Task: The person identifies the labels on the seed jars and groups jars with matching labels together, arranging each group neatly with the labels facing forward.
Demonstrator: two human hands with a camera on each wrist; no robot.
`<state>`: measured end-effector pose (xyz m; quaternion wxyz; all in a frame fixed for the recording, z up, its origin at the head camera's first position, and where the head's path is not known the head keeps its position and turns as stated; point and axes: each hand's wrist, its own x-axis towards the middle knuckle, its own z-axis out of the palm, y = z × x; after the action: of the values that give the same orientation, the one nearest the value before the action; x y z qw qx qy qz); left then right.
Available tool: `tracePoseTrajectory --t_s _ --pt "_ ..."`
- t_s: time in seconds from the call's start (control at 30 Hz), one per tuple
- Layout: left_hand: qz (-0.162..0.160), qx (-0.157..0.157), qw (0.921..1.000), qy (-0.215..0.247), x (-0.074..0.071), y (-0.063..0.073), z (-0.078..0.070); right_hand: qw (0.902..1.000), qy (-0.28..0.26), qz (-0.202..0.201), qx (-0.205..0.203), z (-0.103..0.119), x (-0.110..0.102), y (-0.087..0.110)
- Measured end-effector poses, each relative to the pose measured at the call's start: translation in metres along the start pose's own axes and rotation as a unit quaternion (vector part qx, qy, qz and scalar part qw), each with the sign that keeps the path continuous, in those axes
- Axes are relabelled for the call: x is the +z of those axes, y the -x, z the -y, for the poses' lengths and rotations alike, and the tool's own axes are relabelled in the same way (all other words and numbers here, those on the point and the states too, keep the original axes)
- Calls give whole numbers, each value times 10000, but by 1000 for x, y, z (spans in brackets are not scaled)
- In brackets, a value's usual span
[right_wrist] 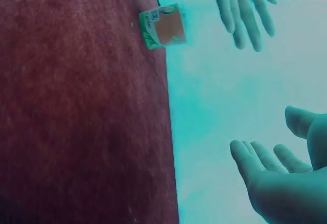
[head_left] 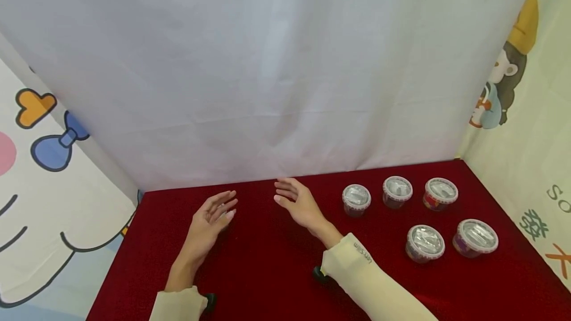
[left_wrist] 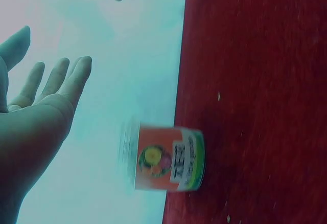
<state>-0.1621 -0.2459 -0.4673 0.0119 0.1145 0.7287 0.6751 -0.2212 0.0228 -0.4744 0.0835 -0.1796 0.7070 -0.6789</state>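
My left hand [head_left: 205, 227] hovers over the left half of the red table, its fingers relaxed and thumb apart. A small plastic tub [left_wrist: 163, 157] with an orange fruit label stands upright on the cloth below it, apart from the hand in the left wrist view. That same tub [right_wrist: 164, 27] shows at the top of the right wrist view; in the head view the left hand mostly hides it. Facing the left hand, my right hand [head_left: 303, 207] is held in the air with loosely bent fingers and nothing in its grasp.
Several lidded tubs stand on the right of the red cloth [head_left: 267, 271]: a back row with a left tub [head_left: 356, 199], a middle one [head_left: 397, 191] and a right one [head_left: 440, 193], and two nearer tubs, one [head_left: 425, 243] left of the other [head_left: 475, 238]. A white curtain [head_left: 276, 73] hangs behind.
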Motion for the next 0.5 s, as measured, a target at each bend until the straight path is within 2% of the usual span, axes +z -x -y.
tracePoseTrajectory --t_s 0.1,0.5 --pt "129 63 9999 35 10 -3 1 10000 -24 -64 -30 3 -8 6" --pt "488 -74 9987 91 47 -16 10 9990 35 -416 128 10 -37 29"
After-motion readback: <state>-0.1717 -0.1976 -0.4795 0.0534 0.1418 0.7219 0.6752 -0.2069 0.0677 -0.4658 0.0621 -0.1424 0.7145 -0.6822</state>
